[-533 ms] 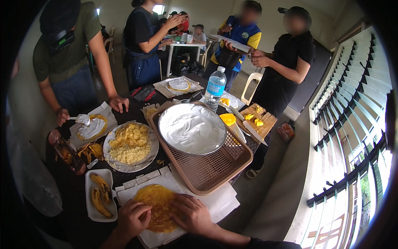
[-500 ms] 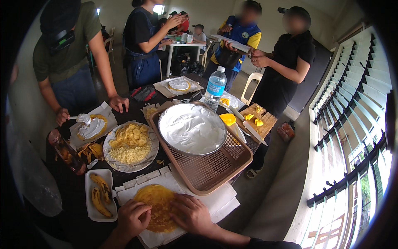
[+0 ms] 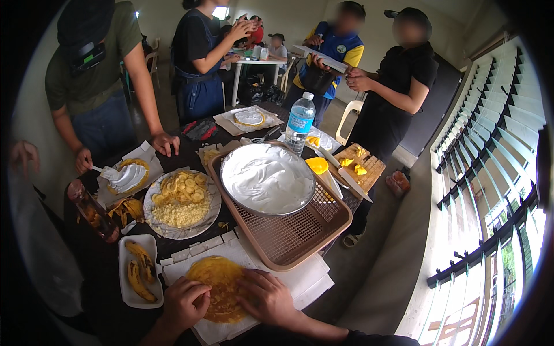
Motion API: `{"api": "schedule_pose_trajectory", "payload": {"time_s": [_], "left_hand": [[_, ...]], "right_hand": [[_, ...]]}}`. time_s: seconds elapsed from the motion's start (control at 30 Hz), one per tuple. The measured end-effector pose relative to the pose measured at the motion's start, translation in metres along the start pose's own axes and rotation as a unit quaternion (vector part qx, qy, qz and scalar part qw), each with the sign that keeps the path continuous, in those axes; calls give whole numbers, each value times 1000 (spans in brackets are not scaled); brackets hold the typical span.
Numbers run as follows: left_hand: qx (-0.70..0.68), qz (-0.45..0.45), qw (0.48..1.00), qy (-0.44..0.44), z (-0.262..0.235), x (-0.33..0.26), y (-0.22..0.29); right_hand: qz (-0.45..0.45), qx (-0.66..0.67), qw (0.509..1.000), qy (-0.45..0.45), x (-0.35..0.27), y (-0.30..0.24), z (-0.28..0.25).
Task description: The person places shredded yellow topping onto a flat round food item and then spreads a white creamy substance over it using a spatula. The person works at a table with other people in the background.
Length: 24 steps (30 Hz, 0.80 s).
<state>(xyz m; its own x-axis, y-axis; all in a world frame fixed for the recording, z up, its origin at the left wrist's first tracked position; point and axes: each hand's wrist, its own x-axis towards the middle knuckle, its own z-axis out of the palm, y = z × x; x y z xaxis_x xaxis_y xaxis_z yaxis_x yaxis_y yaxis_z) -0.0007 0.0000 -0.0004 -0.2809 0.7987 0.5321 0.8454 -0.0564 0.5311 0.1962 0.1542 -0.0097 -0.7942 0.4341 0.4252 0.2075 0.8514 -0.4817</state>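
A thin round golden-brown cake layer [image 3: 214, 282] lies on white paper over a flattened white box in front of me. At its left edge is my left hand [image 3: 186, 303], fingers curled in and the thumb pinched against them on the rim. My right hand [image 3: 270, 299] rests on the right side of the layer, its fingers stretched over the surface and the rim partly hidden beneath them. A white foam tray [image 3: 124, 288] with two ripe bananas [image 3: 140, 281] stands just left of my left hand.
Beyond my hands, a brown plastic basket [image 3: 334, 230] bears a metal bowl of white cream [image 3: 266, 179]. A plate of sliced and chopped banana [image 3: 179, 202] sits left of it. Knives lie by a wooden board [image 3: 375, 167] near a water bottle [image 3: 300, 124]. Co-workers stand around the table.
The co-worker at the left has shifted the white spreader leftward over a cream-topped round. Another person's hand has come in at the left edge. My own hands have hardly moved.
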Motion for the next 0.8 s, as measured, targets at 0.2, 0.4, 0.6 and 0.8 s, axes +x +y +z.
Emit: {"api": "schedule_pose_trajectory", "payload": {"time_s": [0.2,0.4,0.6,0.8], "left_hand": [[1,3,1000,1,1,-1,-1],[-2,3,1000,-1,1,-1,-2],[-2,6,1000,1,1,-1,-2],[-1,4,1000,1,1,0,-1]], "right_hand": [[-2,-3,1000,-3,0,0,-1],[-3,3,1000,-4,0,1,0],[-3,-1,1000,-3,-1,0,-1],[-4,2,1000,1,0,0,0]]}}
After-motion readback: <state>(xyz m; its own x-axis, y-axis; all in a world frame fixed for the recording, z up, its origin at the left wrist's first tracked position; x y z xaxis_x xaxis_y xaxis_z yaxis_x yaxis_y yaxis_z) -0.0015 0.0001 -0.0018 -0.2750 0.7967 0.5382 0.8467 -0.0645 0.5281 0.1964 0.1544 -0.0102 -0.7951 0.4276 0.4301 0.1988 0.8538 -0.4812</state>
